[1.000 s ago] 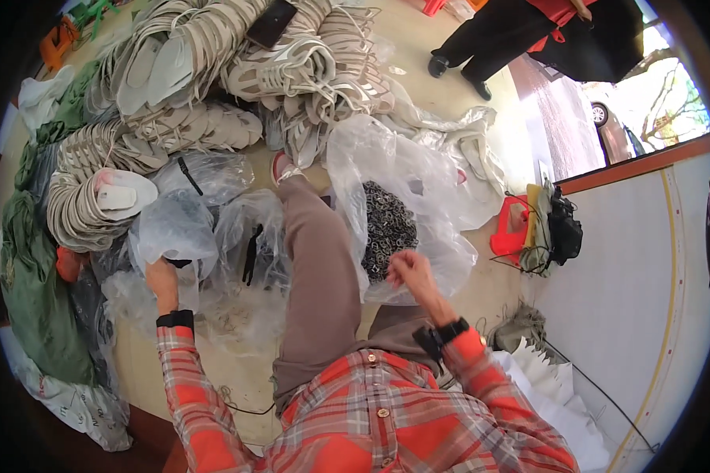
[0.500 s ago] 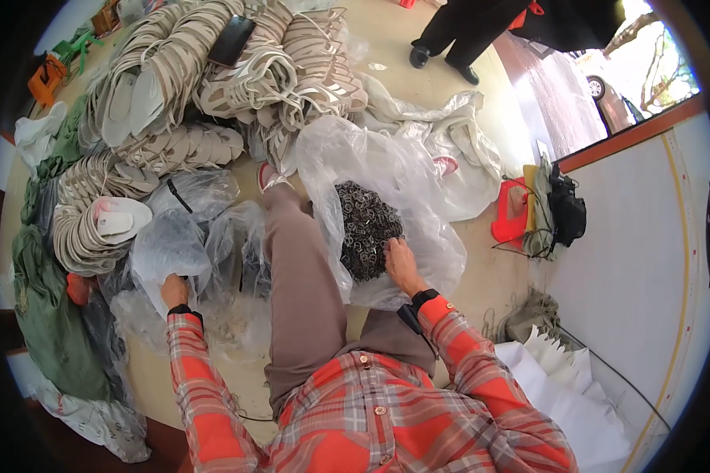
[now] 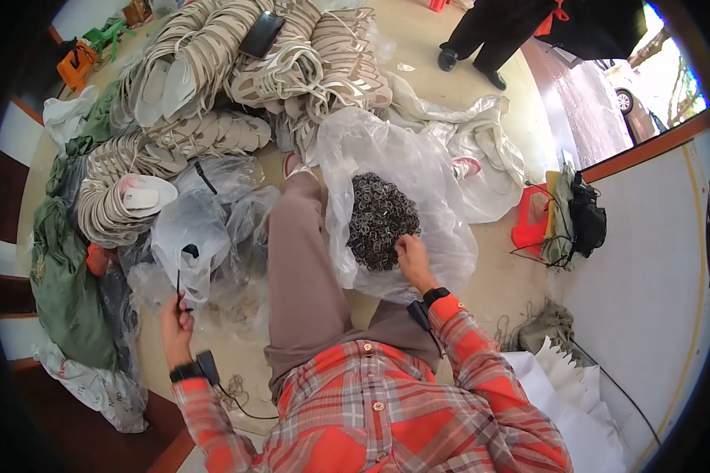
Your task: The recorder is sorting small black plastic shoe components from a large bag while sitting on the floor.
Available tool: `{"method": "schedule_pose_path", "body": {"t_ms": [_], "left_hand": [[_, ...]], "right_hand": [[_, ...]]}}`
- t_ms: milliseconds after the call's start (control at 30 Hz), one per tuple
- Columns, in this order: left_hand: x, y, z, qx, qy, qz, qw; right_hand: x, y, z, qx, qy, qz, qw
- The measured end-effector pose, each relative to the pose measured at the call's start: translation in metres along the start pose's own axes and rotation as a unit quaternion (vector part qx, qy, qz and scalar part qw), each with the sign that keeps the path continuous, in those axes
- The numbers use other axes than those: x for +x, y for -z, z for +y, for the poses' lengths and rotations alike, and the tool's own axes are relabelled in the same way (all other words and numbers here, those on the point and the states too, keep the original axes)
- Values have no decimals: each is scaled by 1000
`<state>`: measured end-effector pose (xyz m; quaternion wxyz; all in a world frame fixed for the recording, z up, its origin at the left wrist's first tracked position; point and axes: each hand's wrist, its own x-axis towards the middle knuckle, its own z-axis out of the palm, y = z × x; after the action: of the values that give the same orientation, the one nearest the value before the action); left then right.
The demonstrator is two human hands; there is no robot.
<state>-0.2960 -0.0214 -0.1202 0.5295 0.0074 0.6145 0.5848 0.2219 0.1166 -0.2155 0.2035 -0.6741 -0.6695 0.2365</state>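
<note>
Between my legs lies an open clear plastic bag (image 3: 442, 213) with a heap of small dark metal buckles (image 3: 375, 209) in it. My right hand (image 3: 416, 264) is at the heap's right edge, fingers pinched together; what they hold, if anything, is too small to make out. Lower left, my left hand (image 3: 176, 331) is closed on a thin black strap (image 3: 178, 282) that points up toward another clear plastic bag (image 3: 185, 225). Something black shows in that bag's opening. Each wrist wears a black band with a small box on it.
Stacks of beige strappy shoe uppers (image 3: 205, 47) rise ahead, with a black phone (image 3: 262, 34) on top. Green cloth (image 3: 67, 292) lies at the left. A red stool (image 3: 531, 221) stands at the right by the wall. Another person's legs (image 3: 489, 39) are at the far right.
My left hand has come back from the clear bag, toward me, and now shows a black strap. My right hand stays at the buckles. The whole view has shifted slightly.
</note>
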Motion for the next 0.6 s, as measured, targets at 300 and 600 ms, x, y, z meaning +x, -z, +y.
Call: {"method": "schedule_pose_path", "body": {"t_ms": [300, 600], "left_hand": [[-118, -209, -50, -15, 95, -405, 909], [-124, -274, -114, 6, 313, -388, 867]], "right_hand": [[-17, 58, -73, 507, -170, -121, 836], [-73, 106, -151, 263, 114, 67, 955]]}}
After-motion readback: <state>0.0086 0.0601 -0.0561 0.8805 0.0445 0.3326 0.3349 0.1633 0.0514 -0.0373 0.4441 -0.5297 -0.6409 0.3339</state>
